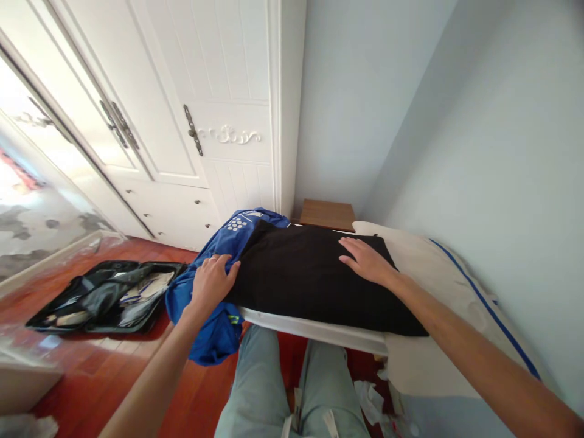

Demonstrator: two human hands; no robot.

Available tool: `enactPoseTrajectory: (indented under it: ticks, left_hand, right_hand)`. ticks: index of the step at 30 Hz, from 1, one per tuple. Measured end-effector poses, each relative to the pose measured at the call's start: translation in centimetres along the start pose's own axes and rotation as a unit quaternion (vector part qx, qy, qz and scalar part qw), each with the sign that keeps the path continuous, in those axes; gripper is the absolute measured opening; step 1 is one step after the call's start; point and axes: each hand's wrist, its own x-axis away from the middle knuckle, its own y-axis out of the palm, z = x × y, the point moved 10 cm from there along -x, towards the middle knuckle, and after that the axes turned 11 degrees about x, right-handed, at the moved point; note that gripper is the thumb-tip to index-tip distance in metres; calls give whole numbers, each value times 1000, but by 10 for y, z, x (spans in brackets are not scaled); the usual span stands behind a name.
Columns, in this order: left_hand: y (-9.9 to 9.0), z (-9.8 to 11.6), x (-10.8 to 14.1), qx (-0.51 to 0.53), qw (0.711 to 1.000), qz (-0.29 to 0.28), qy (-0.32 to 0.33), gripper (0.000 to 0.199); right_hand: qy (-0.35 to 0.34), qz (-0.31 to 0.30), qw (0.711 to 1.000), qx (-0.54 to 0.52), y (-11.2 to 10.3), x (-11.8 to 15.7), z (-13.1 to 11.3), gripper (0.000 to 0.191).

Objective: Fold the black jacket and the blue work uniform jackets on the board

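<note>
Indoors, two bare hands are resting on one black cloth, which is lying spread across the middle of one white table and reaching close to its near edge. The left hand is pressing lightly at the black cloth's left edge, where one blue cloth is meeting it; its fingers are bending slightly and its thumb is standing apart, with nothing clamped between them. The right hand is lying palm down near the cloth's far right corner, its fingers extending close together and its thumb spreading away, also gripping nothing. The blue cloth, showing white printing, is draping over the table's left end and hanging toward the red floor. One cream cloth with a blue stripe is covering the right end and running along the wall. Beyond the far edge, one brown wooden panel is showing. Two legs in pale trousers are extending beneath the near edge. To the left, one black suitcase is lying open on the floor, holding mixed items too blurred to count, while one white wardrobe is standing behind, four dark handles showing on its doors.
</note>
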Motion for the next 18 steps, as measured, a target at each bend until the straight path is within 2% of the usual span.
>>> enactPoseTrajectory:
  ticks: [2,5,8,10,13,16,18]
  left_hand:
    - [0,-3,23,-5,1000,9,-12,49]
    - [10,-11,51,19,999,24,-20,44]
    - [11,-20,62,77,993,81,-27,41]
    - [7,-26,64,115,986,113,-32,38]
    - [3,-26,65,148,980,131,-20,32]
    - [1,-14,71,156,977,146,30,31]
    - [2,-5,77,154,973,153,72,32]
  right_hand:
    - [-83,25,995,-53,-8,-40,-61,44]
    - [-209,32,973,-97,-1,-101,-150,39]
    - [-311,7,947,-74,23,-156,-223,44]
    - [-372,-24,928,-29,42,-182,-259,42]
    - [-422,-81,902,30,68,-205,-283,26]
    - [-416,-117,901,34,81,-218,-278,9]
    - [-398,-133,907,-23,82,-222,-269,9]
